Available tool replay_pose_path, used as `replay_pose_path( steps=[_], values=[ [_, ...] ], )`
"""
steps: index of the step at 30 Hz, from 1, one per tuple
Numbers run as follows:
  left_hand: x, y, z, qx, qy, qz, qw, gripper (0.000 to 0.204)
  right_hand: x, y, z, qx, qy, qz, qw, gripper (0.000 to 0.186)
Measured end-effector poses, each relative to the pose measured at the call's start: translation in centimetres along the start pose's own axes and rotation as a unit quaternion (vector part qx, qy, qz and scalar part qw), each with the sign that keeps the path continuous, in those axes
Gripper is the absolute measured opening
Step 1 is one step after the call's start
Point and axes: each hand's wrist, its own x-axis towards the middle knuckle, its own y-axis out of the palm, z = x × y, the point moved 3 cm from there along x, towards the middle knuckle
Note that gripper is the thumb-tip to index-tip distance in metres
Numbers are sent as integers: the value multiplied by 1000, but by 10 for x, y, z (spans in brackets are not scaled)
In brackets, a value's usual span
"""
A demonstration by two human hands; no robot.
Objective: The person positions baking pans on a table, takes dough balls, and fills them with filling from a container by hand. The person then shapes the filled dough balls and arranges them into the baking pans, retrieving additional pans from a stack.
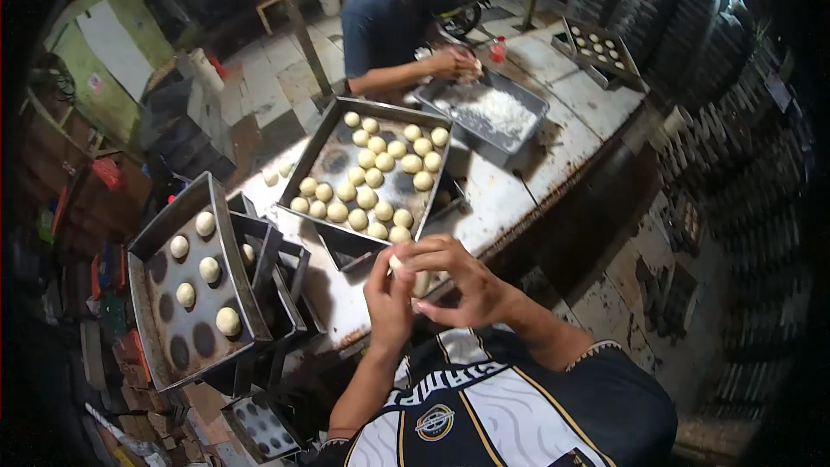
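The left hand (386, 301) and right hand (462, 281) are closed together around a pale dough piece (396, 263), above the tabletop's (493, 195) near edge. Just beyond them, a metal tray (333, 141) holds many round dough balls (384, 161). At the far edge, a co-worker's hands (455, 64) are over a gray tub (471, 132) of white powder (501, 111).

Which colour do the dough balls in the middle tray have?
The dough balls are pale yellow, best seen in the head view.
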Motion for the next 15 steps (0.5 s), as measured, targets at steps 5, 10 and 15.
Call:
replay_pose_path(
  steps=[5,10,15],
  values=[
    [4,1,9,-77,-13,77,994,57,-9,-4,-24,-90,42,-5,995,32],
    [16,10,16,29,-11,134,991,49,-18,-12,-50,-29,168,-16,985,32],
    [60,47,60,164,58,-24,985,25,-55,14,-102,504,314,-195,780,54]
  ],
)
